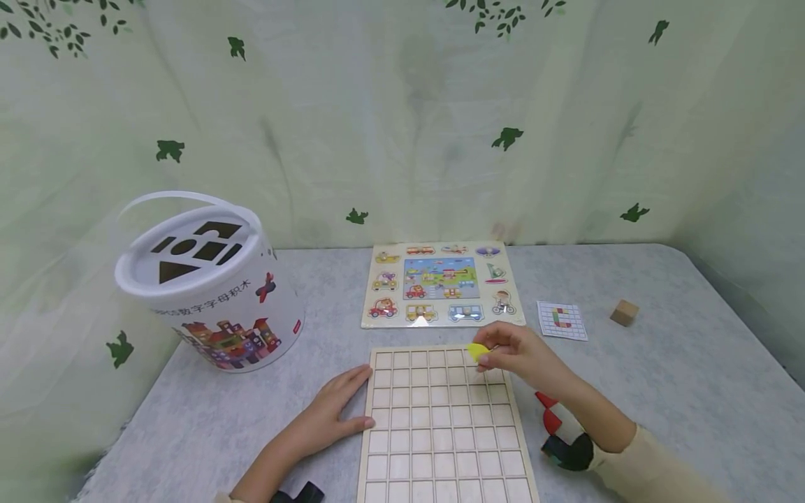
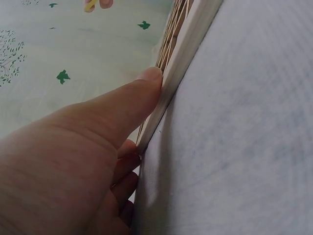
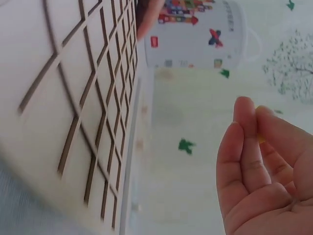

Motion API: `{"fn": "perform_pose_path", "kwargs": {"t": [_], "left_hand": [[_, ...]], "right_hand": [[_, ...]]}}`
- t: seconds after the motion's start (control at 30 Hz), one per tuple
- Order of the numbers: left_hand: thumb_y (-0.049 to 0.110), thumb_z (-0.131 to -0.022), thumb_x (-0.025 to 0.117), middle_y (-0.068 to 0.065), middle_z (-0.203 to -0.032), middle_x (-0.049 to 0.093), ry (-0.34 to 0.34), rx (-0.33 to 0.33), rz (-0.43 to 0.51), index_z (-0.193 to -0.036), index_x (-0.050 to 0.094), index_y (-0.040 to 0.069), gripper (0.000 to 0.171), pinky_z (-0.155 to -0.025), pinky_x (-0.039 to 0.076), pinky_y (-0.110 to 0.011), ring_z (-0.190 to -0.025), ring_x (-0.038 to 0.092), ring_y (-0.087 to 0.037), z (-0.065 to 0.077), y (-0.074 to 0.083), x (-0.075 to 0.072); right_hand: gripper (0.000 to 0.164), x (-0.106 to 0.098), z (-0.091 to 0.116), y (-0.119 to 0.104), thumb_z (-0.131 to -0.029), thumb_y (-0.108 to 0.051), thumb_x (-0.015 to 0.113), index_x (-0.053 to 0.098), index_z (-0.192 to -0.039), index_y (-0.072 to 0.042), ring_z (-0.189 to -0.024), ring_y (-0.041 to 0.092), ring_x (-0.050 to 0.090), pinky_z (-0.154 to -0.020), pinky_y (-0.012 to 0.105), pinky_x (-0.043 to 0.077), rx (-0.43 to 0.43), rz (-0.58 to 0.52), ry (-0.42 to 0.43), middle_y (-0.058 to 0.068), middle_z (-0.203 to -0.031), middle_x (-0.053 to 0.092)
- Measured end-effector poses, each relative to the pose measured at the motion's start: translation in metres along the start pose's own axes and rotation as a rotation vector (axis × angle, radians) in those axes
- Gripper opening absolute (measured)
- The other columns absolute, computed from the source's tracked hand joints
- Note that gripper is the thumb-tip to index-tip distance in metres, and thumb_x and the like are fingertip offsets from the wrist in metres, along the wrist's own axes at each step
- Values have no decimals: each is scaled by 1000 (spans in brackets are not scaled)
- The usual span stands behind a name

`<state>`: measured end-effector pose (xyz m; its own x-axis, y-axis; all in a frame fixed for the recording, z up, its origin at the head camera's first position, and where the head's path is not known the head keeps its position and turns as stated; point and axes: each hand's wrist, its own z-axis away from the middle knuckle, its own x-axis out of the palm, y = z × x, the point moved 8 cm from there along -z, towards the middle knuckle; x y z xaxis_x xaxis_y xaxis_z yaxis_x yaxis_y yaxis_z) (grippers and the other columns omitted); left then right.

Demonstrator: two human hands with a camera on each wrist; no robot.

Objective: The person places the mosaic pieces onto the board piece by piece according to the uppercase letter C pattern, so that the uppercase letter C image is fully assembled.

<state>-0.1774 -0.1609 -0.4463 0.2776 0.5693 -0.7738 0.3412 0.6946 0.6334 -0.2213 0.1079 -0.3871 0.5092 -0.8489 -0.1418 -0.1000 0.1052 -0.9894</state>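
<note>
Gridded wooden board [image 1: 440,417] lying flat, picture puzzle [image 1: 442,285] just beyond it, left hand [image 1: 327,416] at the board's left edge, thumb and fingers wide apart, right hand [image 1: 522,355] above its far right corner, fingertips pinching a small yellow piece [image 1: 476,351]

One bucket [image 1: 254,328] with six holes [image 1: 184,246] in its lid [image 1: 140,269], one picture puzzle [image 1: 440,276], one gridded board [image 1: 419,418], one yellow piece [image 1: 476,351], at least two red pieces [image 1: 551,423], one printed card [image 1: 574,329], one wooden cube [image 1: 625,313].
</note>
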Motion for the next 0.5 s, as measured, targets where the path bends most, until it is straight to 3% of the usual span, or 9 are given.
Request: {"fn": "perform_pose_path", "kwargs": {"t": [0.17, 0.33, 0.5], "left_hand": [[49, -78, 63, -6, -143, 29, -5, -6, 3, -141, 30, 10, 81, -100, 22, -52, -129, 24, -29, 0, -1, 0], [50, -78, 62, -4, -144, 27, -22, -22, 6, -142, 29, 13, 81, -101, 22, -51, -130, 23, -27, 0, -1, 1], [50, -79, 61, -6, -144, 27, -23, -16, 3, -142, 29, 10, 81, -101, 22, -51, -130, 23, -28, 0, -1, 1]], "right_hand": [[25, 35, -27, 2, -87, -7, 59, 57, -110, 2, -76, 36, 60, -73, 49, 48, -41, 7, -114, 17, -86, 59], [26, 57, -50, 17, -85, -6, 61, 60, -109, 3, -74, 28, 60, -70, 37, 50, -55, 114, -172, 9, -83, 61], [22, 63, -59, 31, -84, -5, 62, 64, -106, -3, -68, 15, 55, -63, 25, 47, -39, 239, -197, 3, -78, 60]]}}
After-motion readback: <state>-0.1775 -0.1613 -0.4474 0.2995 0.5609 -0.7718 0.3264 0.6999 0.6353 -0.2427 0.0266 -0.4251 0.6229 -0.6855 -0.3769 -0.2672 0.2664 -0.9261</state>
